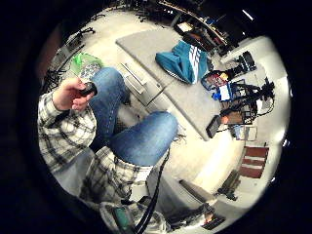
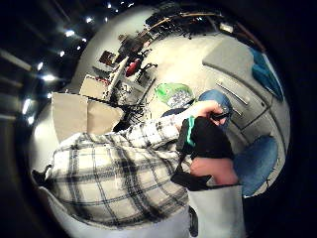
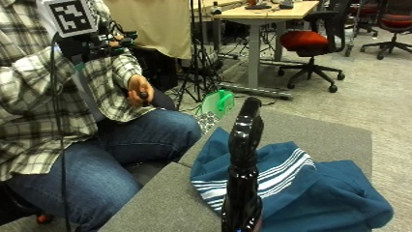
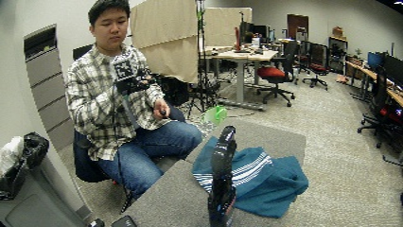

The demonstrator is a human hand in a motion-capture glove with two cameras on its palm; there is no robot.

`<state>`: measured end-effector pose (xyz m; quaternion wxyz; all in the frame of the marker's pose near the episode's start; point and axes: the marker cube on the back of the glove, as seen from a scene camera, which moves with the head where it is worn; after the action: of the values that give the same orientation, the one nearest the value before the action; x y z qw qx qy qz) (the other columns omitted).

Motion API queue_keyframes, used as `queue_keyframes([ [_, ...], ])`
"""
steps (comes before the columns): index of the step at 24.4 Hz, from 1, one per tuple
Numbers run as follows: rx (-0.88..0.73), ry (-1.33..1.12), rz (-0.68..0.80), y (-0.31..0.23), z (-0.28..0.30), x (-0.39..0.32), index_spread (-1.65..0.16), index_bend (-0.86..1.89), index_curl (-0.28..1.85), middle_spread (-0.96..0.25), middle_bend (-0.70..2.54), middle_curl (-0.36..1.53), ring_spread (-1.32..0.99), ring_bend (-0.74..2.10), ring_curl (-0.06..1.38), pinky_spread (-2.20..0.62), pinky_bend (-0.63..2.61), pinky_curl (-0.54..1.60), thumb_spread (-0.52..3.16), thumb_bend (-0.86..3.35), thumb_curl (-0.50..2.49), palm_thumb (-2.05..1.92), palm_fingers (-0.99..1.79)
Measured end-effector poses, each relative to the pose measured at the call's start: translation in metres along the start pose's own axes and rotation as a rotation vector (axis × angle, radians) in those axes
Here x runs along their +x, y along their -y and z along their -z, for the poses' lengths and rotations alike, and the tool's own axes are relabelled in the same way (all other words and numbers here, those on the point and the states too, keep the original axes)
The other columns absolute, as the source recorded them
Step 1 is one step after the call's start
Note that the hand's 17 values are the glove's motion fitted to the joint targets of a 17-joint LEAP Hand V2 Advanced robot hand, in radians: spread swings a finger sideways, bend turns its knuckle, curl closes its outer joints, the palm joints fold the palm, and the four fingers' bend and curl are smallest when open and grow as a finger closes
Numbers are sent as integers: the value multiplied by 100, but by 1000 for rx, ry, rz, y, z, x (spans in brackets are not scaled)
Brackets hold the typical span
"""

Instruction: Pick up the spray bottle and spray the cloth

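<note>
A tall black spray bottle (image 3: 243,159) stands upright on the grey table (image 3: 167,203), close to the outside camera. It touches the near edge of a crumpled teal cloth (image 3: 309,188) with white stripes. My gloved right hand (image 3: 96,44) is raised in front of my chest, well away from the bottle (image 4: 220,175) and the cloth (image 4: 264,177), and holds nothing. Both palm views look down from there on my lap and the table, with the cloth (image 1: 183,61) lying on it. My bare left hand (image 3: 139,89) rests over my thigh and pinches a small black device.
A green object (image 3: 219,104) sits on the floor beside my knee. A desk and red-seated office chairs (image 3: 309,41) stand behind the table. A flat black device (image 4: 124,221) lies at the table's near corner. A bin with a black bag (image 4: 25,151) stands by the wall.
</note>
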<state>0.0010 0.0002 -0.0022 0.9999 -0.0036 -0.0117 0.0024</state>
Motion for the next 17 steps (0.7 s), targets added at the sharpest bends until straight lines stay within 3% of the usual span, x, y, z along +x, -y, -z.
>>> queue_keyframes([
  [7,9,-23,5,1,-1,3,-25,19,13,0,16,7,12,26,9,13,42,11,76,29,17,47,14],
  [17,61,-44,28,6,-9,23,-30,19,20,-1,18,12,15,29,13,18,44,14,103,27,26,53,12],
])
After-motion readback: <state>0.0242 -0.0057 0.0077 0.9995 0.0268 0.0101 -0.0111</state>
